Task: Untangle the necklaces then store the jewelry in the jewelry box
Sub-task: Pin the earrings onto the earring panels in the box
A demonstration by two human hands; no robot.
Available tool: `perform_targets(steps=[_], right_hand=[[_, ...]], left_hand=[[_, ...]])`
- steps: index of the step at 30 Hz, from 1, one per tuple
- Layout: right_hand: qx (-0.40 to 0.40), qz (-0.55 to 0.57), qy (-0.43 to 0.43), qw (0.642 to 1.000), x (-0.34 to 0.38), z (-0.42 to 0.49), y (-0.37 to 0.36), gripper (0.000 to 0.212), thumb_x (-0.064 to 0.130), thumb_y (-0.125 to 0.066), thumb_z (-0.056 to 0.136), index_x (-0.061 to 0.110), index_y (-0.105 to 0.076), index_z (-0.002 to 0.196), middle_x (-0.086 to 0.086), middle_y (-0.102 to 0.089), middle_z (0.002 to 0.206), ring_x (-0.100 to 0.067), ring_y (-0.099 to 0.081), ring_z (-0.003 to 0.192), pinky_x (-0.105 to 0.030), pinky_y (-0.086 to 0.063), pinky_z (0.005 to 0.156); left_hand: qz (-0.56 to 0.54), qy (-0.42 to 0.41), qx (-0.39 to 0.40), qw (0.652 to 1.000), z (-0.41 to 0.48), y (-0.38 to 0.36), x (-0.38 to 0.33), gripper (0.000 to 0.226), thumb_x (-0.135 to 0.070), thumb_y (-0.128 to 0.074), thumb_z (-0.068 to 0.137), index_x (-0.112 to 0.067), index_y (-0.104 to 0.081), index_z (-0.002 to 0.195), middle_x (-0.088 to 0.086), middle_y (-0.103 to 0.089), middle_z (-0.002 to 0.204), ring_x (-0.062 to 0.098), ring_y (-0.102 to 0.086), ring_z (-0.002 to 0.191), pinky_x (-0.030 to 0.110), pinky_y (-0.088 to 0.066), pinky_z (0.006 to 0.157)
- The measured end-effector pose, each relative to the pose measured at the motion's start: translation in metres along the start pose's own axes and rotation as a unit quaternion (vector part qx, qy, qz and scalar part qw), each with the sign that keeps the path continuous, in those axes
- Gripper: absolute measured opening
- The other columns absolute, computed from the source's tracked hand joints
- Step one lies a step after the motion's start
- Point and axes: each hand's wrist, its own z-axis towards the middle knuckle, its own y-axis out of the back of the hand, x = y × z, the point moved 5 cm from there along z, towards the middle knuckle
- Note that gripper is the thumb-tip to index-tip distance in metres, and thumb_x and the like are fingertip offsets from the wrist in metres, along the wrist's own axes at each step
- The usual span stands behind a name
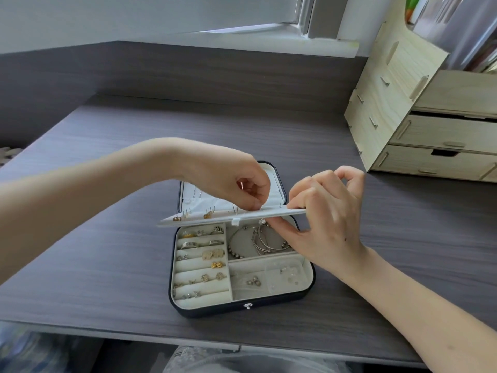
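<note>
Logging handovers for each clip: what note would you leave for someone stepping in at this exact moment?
Left hand: fingertips pinched atop the earring panel; what they hold is hidden.
Right hand: grips the panel's right end, holding it raised over the jewelry box.
Done: rings, studs and bangles sit in the compartments.
Left: likely finish at the panel, lower it, close the box.

A grey wood-grain desk [269, 135] fills the view, backed by a low upstand [215, 74] of the same dark grain. Above it rises a pale wall [107, 17], and a white window frame [269, 29] lets soft daylight fall across the surface. At the far right corner of the desk stands a pale wooden drawer organizer [430, 125] with stacked drawers; its upper shelf holds blurred items.
</note>
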Motion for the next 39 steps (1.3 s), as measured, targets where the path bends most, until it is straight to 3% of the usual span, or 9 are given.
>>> perform_targets(steps=[7,11,13,15,17,20,24,30,39], right_hand=[[0.003,-0.002,-0.009,1.000,0.000,0.003,0.000,0.038,0.040,-0.070,0.081,0.014,-0.043,0.076,0.000,-0.062,0.068,-0.022,-0.054,0.063,-0.038,-0.030,0.075],[0.044,0.002,-0.061,0.997,-0.007,0.010,-0.006,0.043,0.046,-0.064,0.082,0.007,-0.053,0.069,0.000,-0.061,0.068,-0.022,-0.052,0.064,-0.038,-0.029,0.075],[0.077,0.009,-0.096,0.992,-0.015,0.016,-0.013,0.047,0.053,-0.065,0.076,0.008,-0.054,0.074,0.001,-0.059,0.070,-0.017,-0.046,0.068,-0.034,-0.029,0.074],[0.128,0.027,-0.145,0.981,-0.026,0.025,-0.023,0.054,0.062,-0.062,0.068,0.010,-0.056,0.080,0.006,-0.055,0.070,-0.015,-0.043,0.067,-0.034,-0.030,0.072],[0.205,0.061,-0.203,0.955,-0.034,0.031,-0.032,0.057,0.066,-0.064,0.063,0.015,-0.057,0.088,0.018,-0.046,0.071,-0.013,-0.044,0.067,-0.035,-0.031,0.074],[0.307,0.145,-0.293,0.894,-0.049,0.032,-0.039,0.049,0.055,-0.073,0.069,0.024,-0.056,0.103,0.020,-0.052,0.080,-0.009,-0.050,0.078,-0.033,-0.034,0.084],[0.272,0.168,-0.381,0.868,-0.092,0.027,-0.023,0.016,0.039,-0.056,0.090,0.028,-0.065,0.098,0.011,-0.067,0.087,-0.009,-0.060,0.084,-0.036,-0.046,0.086],[0.403,-0.035,-0.293,0.866,-0.122,-0.004,-0.007,0.017,0.020,-0.059,0.091,0.020,-0.074,0.100,0.000,-0.069,0.099,-0.022,-0.059,0.093,-0.036,-0.043,0.085],[0.394,-0.045,-0.195,0.897,-0.103,-0.011,-0.019,0.009,0.028,-0.069,0.083,0.023,-0.076,0.087,0.003,-0.068,0.087,-0.024,-0.053,0.087,-0.033,-0.035,0.077]], left_hand=[[-0.012,0.040,0.067,0.997,0.008,0.003,0.006,0.015,-0.034,-0.057,0.090,-0.021,-0.061,0.084,-0.015,-0.051,0.068,0.001,-0.043,0.061,0.014,-0.037,0.060],[-0.079,0.058,-0.086,0.991,-0.015,0.026,0.018,0.043,-0.062,-0.042,0.084,-0.027,-0.063,0.097,-0.013,-0.065,0.085,0.003,-0.060,0.081,0.021,-0.049,0.077],[-0.167,0.040,-0.183,0.968,-0.036,0.040,0.017,0.050,-0.060,-0.036,0.085,-0.022,-0.066,0.095,-0.008,-0.068,0.085,0.009,-0.063,0.083,0.027,-0.050,0.081],[-0.230,0.041,-0.233,0.944,-0.053,0.047,0.016,0.054,-0.063,-0.033,0.085,-0.023,-0.069,0.086,-0.004,-0.070,0.085,0.012,-0.065,0.082,0.030,-0.050,0.080],[-0.183,0.070,-0.256,0.947,-0.060,0.043,0.014,0.048,-0.068,-0.036,0.083,-0.031,-0.067,0.082,-0.007,-0.070,0.084,0.004,-0.064,0.076,0.023,-0.049,0.070],[-0.040,0.096,-0.310,0.945,-0.056,0.039,0.016,0.005,-0.042,-0.055,0.087,-0.042,-0.056,0.082,-0.014,-0.063,0.083,-0.004,-0.058,0.072,0.007,-0.042,0.053],[-0.033,0.106,-0.368,0.923,-0.052,0.038,0.032,0.014,-0.024,-0.058,0.090,-0.038,-0.057,0.086,-0.014,-0.062,0.087,0.000,-0.059,0.077,0.008,-0.041,0.056],[-0.055,0.110,-0.408,0.905,-0.043,0.031,0.046,0.015,-0.024,-0.056,0.091,-0.030,-0.060,0.105,-0.013,-0.058,0.091,0.002,-0.055,0.084,0.005,-0.038,0.060],[-0.046,0.073,-0.453,0.887,-0.044,0.024,0.046,0.017,-0.016,-0.058,0.091,-0.024,-0.060,0.105,-0.005,-0.058,0.104,0.000,-0.055,0.091,0.016,-0.042,0.074]])
